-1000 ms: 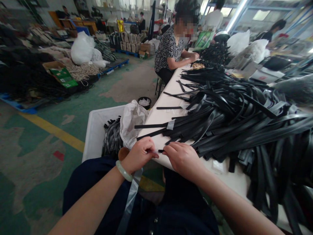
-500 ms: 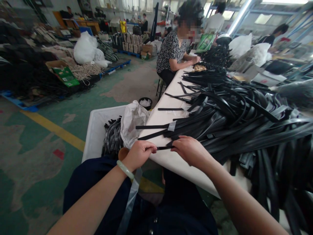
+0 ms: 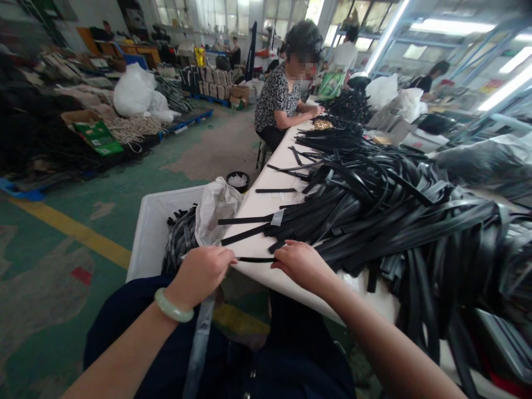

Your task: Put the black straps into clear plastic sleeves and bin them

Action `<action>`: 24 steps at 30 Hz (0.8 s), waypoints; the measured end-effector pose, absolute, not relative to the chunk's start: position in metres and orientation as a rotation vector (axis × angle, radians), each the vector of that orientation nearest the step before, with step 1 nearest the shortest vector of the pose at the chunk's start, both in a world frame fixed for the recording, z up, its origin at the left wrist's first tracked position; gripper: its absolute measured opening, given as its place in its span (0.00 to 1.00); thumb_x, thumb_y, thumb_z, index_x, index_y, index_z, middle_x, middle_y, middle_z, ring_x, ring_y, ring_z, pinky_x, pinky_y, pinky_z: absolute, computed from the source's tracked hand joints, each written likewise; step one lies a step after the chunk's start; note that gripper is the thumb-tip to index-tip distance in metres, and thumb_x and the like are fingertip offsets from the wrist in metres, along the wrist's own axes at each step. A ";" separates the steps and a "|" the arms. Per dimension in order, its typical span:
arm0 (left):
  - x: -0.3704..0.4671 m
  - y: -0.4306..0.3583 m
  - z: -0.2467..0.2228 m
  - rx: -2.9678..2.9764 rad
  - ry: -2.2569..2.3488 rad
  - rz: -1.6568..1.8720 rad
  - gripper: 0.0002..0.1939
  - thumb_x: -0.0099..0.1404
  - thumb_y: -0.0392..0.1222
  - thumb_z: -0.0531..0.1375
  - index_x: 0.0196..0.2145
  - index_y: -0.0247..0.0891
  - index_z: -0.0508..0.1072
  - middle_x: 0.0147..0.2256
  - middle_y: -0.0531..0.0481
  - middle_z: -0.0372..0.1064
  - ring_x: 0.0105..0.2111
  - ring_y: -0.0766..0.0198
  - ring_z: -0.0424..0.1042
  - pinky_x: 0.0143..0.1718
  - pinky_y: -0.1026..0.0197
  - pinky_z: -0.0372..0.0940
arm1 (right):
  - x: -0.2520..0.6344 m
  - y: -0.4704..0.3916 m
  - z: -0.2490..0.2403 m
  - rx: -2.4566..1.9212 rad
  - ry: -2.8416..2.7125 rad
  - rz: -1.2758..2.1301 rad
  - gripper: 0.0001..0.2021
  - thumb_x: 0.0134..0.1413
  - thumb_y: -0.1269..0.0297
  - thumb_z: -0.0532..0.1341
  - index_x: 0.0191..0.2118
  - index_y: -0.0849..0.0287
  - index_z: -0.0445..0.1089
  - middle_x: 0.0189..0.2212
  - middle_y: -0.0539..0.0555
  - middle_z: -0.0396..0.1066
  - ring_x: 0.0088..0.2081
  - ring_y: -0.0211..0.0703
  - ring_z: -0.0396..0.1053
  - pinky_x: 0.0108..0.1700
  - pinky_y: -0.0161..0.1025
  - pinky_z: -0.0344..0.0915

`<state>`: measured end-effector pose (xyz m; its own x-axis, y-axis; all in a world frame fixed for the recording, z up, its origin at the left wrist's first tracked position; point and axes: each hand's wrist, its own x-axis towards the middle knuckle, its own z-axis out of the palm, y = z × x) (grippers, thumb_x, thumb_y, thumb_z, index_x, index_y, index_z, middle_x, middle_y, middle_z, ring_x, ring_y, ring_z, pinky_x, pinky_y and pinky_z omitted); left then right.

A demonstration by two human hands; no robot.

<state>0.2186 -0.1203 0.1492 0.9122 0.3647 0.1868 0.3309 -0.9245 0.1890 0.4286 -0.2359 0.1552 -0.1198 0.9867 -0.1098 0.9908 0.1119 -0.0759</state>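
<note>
1. On my feed, the black strap (image 3: pixel 255 260) ran between the two hands just below the middle of the frame, nearly level and seen almost edge-on, over the near edge of the white counter (image 3: pixel 253 205).
2. I saw the left hand (image 3: pixel 205 274) pinched, its fingertips drawn together at the strap's left end. A clear plastic strip (image 3: pixel 197 349) hung below it towards the lower edge of the frame; I could not tell whether that hand held it.
3. The right hand (image 3: pixel 301 265) was closed too, thumb and fingers gripping the strap's right side. I could not tell how much of the strap lay hidden under that palm.
4. I judged the strap light, bendable and hard to damage, its smooth face perhaps a little slippery; I favoured a flat pinch near each end.
5. A heap of black straps (image 3: pixel 366 205) covered the counter at centre right, and I saw more strips in the white bin (image 3: pixel 143 238) left of centre.
</note>
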 end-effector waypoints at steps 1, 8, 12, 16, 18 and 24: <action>0.215 -0.120 0.154 2.925 0.574 0.336 0.09 0.66 0.34 0.53 0.34 0.37 0.74 0.31 0.47 0.74 0.34 0.61 0.73 0.34 0.63 0.62 | 0.431 -0.238 0.160 2.091 2.302 -0.174 0.14 0.63 0.57 0.55 0.33 0.60 0.72 0.31 0.56 0.76 0.38 0.46 0.73 0.48 0.39 0.61; 0.233 -0.144 0.159 2.810 0.377 0.246 0.08 0.65 0.34 0.55 0.34 0.39 0.75 0.32 0.52 0.75 0.34 0.61 0.74 0.36 0.61 0.63 | 0.432 -0.268 0.201 2.039 2.316 -0.124 0.12 0.62 0.64 0.54 0.31 0.59 0.72 0.25 0.55 0.74 0.28 0.44 0.72 0.30 0.37 0.54; 0.260 -0.144 0.176 2.622 0.321 0.438 0.11 0.65 0.32 0.53 0.34 0.38 0.76 0.34 0.50 0.77 0.36 0.63 0.74 0.39 0.63 0.64 | 0.456 -0.296 0.232 2.214 2.427 -0.143 0.12 0.62 0.64 0.53 0.36 0.58 0.73 0.24 0.51 0.73 0.26 0.39 0.70 0.29 0.35 0.53; 0.303 -0.144 0.231 2.478 0.146 0.547 0.11 0.63 0.33 0.55 0.31 0.35 0.78 0.31 0.49 0.77 0.33 0.64 0.73 0.37 0.64 0.63 | 0.475 -0.312 0.280 2.292 2.506 0.037 0.13 0.62 0.62 0.52 0.34 0.58 0.73 0.20 0.50 0.69 0.22 0.37 0.64 0.27 0.35 0.51; 0.323 -0.149 0.262 2.435 0.057 0.538 0.11 0.62 0.36 0.56 0.28 0.34 0.78 0.26 0.50 0.75 0.28 0.66 0.71 0.32 0.65 0.60 | 0.478 -0.311 0.303 2.232 2.539 0.114 0.15 0.62 0.61 0.51 0.32 0.58 0.73 0.19 0.50 0.68 0.21 0.37 0.62 0.26 0.36 0.49; 0.343 -0.140 0.292 2.473 0.052 0.543 0.17 0.62 0.39 0.56 0.18 0.32 0.74 0.16 0.54 0.64 0.20 0.71 0.61 0.24 0.66 0.52 | 0.494 -0.283 0.325 2.094 2.512 0.143 0.13 0.58 0.56 0.54 0.30 0.58 0.70 0.21 0.50 0.66 0.23 0.38 0.60 0.27 0.36 0.49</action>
